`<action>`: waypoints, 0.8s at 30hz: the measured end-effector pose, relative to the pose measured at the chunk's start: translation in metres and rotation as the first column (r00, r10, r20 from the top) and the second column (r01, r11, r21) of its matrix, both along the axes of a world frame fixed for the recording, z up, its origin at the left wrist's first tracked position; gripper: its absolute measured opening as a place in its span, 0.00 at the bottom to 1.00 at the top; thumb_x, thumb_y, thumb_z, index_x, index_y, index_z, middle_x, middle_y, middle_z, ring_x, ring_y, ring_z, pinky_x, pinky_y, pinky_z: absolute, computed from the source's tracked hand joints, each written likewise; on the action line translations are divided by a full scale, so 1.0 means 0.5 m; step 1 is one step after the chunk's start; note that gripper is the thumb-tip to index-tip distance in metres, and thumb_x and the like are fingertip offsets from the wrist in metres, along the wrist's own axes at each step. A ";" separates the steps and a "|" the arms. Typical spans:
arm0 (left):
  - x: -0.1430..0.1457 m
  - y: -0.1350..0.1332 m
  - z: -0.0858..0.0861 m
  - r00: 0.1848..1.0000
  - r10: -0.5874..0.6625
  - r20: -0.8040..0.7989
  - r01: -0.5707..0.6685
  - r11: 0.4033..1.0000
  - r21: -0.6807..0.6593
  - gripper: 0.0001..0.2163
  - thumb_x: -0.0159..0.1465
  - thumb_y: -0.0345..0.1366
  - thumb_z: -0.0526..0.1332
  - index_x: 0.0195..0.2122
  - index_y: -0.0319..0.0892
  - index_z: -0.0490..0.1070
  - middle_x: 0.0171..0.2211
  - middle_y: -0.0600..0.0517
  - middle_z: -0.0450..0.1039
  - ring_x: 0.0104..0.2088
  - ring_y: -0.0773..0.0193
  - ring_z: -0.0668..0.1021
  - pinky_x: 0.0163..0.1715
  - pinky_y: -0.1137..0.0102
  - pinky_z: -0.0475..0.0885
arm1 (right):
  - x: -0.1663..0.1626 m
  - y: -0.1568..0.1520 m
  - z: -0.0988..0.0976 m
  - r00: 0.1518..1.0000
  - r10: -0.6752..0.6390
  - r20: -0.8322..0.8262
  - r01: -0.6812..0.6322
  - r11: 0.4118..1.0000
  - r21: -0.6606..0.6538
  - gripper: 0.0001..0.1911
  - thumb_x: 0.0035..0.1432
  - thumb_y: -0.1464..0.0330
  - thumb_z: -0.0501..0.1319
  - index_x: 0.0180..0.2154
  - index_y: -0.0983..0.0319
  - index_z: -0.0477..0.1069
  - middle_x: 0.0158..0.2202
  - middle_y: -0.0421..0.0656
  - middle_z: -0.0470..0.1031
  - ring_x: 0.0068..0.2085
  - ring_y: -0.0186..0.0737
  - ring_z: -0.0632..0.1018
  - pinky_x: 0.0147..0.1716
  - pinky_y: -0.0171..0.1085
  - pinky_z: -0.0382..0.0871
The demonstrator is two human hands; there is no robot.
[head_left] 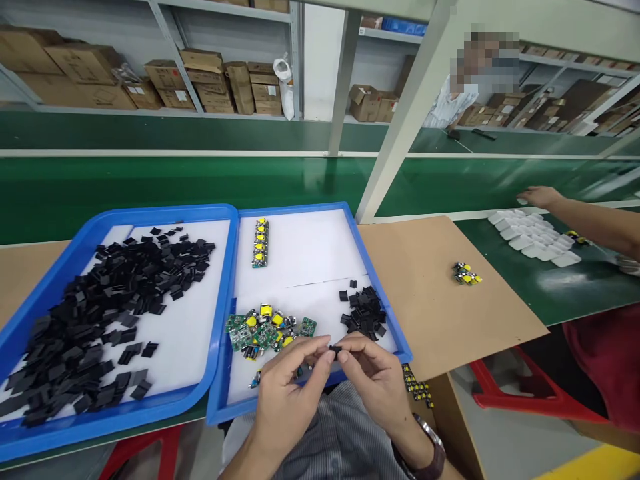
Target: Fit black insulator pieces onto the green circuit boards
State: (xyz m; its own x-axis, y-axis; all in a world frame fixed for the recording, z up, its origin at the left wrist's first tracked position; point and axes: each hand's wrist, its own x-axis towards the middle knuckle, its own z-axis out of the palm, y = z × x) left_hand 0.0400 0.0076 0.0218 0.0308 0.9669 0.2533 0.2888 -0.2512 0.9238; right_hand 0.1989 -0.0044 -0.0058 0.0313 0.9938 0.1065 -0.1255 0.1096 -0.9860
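My left hand (290, 390) and my right hand (373, 377) meet over the near edge of the right blue tray (383, 287). Between their fingertips they pinch a small black piece (335, 349). Under my left fingers a small circuit board seems to be held, mostly hidden. Just beyond my hands lies a heap of green circuit boards with yellow parts (265, 328). A small pile of black pieces (364, 312) lies to its right. At the tray's far end a row of boards with yellow parts (260, 242) is lined up.
The left blue tray (75, 267) holds a large heap of black pieces (95, 313). A few boards (466, 273) lie on the brown cardboard (440, 313). To the right, another person's hand (540, 197) reaches over white housings (535, 237) on the green belt. A red stool (505, 393) stands below.
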 end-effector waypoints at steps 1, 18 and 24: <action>0.000 0.002 0.004 1.000 -0.008 -0.002 0.008 1.000 0.010 0.08 0.66 0.29 0.68 0.43 0.48 0.82 0.34 0.56 0.83 0.34 0.67 0.84 0.36 0.76 0.81 | -0.001 -0.001 0.001 1.000 0.001 0.012 -0.002 1.000 0.010 0.06 0.68 0.70 0.64 0.42 0.57 0.81 0.37 0.43 0.78 0.39 0.40 0.79 0.40 0.37 0.75; -0.018 0.003 0.006 0.989 -0.125 0.083 0.129 0.991 -0.045 0.08 0.69 0.30 0.65 0.45 0.47 0.83 0.39 0.50 0.81 0.40 0.63 0.83 0.40 0.71 0.80 | 0.001 -0.002 0.010 0.997 0.055 0.047 -0.055 0.999 -0.003 0.06 0.69 0.69 0.64 0.44 0.56 0.80 0.39 0.44 0.77 0.42 0.41 0.80 0.43 0.39 0.76; -0.010 -0.013 -0.007 1.000 -0.015 0.028 0.015 1.000 -0.006 0.09 0.67 0.29 0.66 0.47 0.46 0.79 0.36 0.53 0.81 0.33 0.65 0.84 0.36 0.73 0.82 | -0.010 -0.008 0.017 0.962 -0.030 0.270 0.006 0.996 0.089 0.05 0.69 0.72 0.62 0.40 0.59 0.76 0.36 0.42 0.76 0.38 0.40 0.78 0.39 0.37 0.74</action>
